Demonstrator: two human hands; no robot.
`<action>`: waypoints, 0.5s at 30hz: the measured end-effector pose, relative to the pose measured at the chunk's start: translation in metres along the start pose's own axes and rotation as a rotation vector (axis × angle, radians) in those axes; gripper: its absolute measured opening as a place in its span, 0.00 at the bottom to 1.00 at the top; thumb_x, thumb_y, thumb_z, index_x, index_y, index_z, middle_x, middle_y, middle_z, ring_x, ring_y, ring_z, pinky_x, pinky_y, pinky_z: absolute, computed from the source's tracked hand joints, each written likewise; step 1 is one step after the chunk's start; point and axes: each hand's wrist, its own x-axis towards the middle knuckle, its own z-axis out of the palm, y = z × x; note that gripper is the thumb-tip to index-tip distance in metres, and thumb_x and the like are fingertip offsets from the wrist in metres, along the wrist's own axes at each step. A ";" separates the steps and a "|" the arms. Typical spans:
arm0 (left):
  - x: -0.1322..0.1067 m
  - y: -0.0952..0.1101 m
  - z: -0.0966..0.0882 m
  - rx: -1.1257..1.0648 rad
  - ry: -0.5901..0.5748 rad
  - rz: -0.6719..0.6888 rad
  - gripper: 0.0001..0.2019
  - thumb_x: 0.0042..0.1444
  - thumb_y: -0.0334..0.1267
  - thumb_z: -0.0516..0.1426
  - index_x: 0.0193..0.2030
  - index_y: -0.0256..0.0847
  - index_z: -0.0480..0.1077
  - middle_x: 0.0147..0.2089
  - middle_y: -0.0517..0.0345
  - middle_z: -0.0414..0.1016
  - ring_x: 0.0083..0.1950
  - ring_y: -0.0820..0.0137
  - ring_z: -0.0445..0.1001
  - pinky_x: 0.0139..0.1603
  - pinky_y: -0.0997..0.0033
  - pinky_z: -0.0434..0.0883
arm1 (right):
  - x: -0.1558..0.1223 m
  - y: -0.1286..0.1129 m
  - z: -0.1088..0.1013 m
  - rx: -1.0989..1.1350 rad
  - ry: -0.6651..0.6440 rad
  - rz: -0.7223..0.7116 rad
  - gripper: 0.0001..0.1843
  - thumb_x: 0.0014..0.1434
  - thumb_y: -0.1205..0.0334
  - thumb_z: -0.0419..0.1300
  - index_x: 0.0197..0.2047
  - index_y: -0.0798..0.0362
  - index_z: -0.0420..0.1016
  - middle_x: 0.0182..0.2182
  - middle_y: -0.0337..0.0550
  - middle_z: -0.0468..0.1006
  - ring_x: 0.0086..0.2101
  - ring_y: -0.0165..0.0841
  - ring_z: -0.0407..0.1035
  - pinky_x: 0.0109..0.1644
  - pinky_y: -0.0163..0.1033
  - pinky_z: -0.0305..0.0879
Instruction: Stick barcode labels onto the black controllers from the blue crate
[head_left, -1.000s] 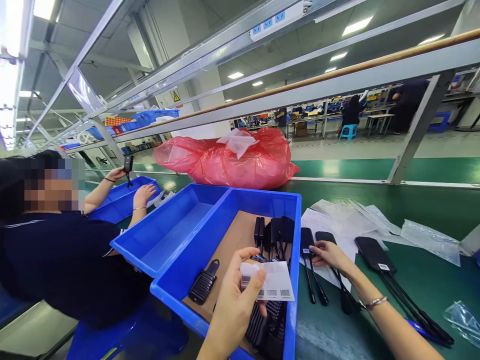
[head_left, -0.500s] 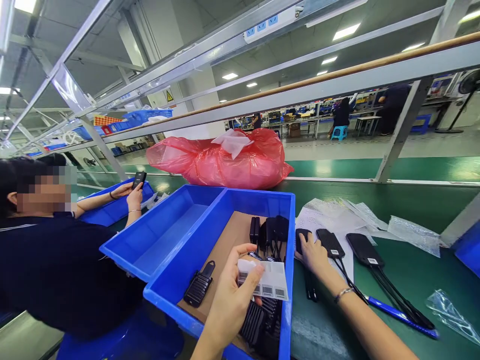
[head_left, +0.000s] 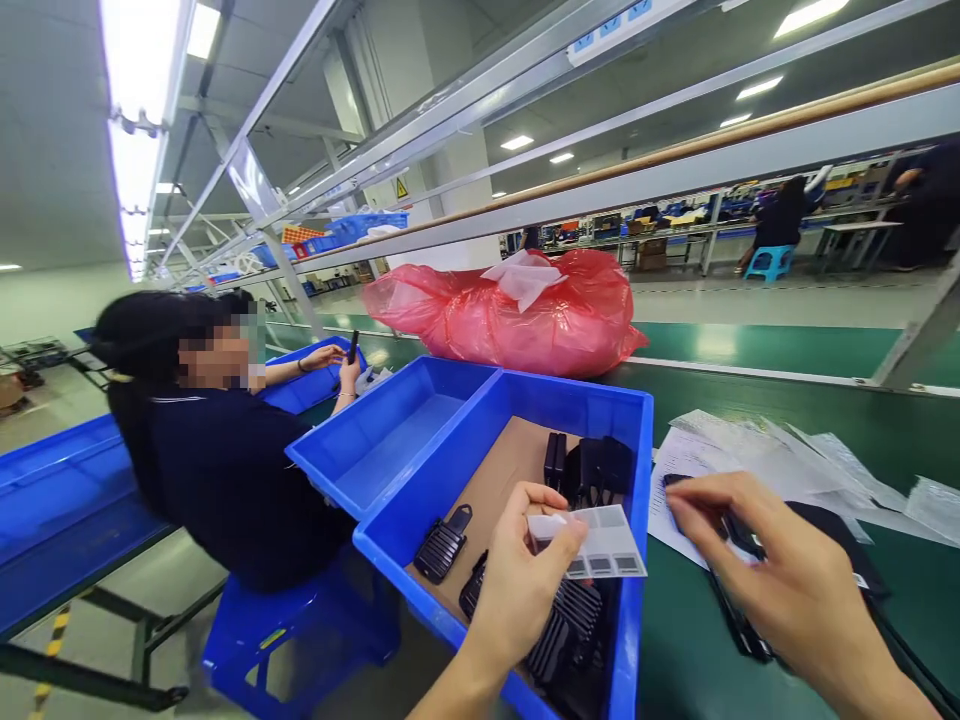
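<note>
My left hand (head_left: 517,590) pinches a sheet of white barcode labels (head_left: 615,540) between thumb and fingers, above a blue bin (head_left: 646,450). In the bin, on brown cardboard, lie several black ribbed devices; one, with a tab (head_left: 442,545), lies apart at the left. More black devices (head_left: 604,465) stand in the bin's far right corner. Over the green table, my right hand (head_left: 795,580) is raised, fingers curved and thumb apart, with nothing visible in it. Behind and beneath it lie black devices with cables (head_left: 844,545), partly hidden by the hand.
A tied red plastic bag (head_left: 517,325) lies behind the bins. Paper (head_left: 675,455) and clear plastic bags (head_left: 817,465) are spread at the right. To the left, a co-worker (head_left: 225,480) on a blue stool (head_left: 281,620) holds a dark device (head_left: 353,347). Metal rails cross above the table.
My right hand has lifted off the black device on the table and come nearer. My left hand still holds the label sheet. The view has turned left.
</note>
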 end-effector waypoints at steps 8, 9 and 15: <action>-0.008 0.003 0.001 -0.027 -0.036 0.019 0.25 0.55 0.55 0.69 0.43 0.38 0.66 0.30 0.66 0.67 0.31 0.79 0.63 0.33 0.77 0.63 | 0.005 -0.051 0.018 0.252 -0.038 -0.078 0.12 0.73 0.48 0.61 0.52 0.44 0.77 0.48 0.41 0.79 0.46 0.33 0.76 0.48 0.32 0.76; -0.008 0.003 0.000 -0.052 -0.054 0.014 0.25 0.55 0.56 0.69 0.43 0.38 0.66 0.29 0.67 0.67 0.30 0.79 0.63 0.33 0.78 0.62 | 0.005 -0.047 0.020 0.351 -0.096 0.052 0.15 0.71 0.44 0.62 0.53 0.45 0.77 0.48 0.42 0.80 0.45 0.34 0.77 0.45 0.32 0.78; -0.006 0.010 -0.004 -0.205 -0.113 -0.052 0.26 0.52 0.54 0.71 0.41 0.36 0.67 0.28 0.63 0.76 0.28 0.79 0.71 0.33 0.79 0.68 | 0.010 -0.031 0.008 0.690 -0.231 0.394 0.24 0.65 0.41 0.67 0.56 0.45 0.73 0.37 0.40 0.81 0.35 0.33 0.78 0.34 0.29 0.77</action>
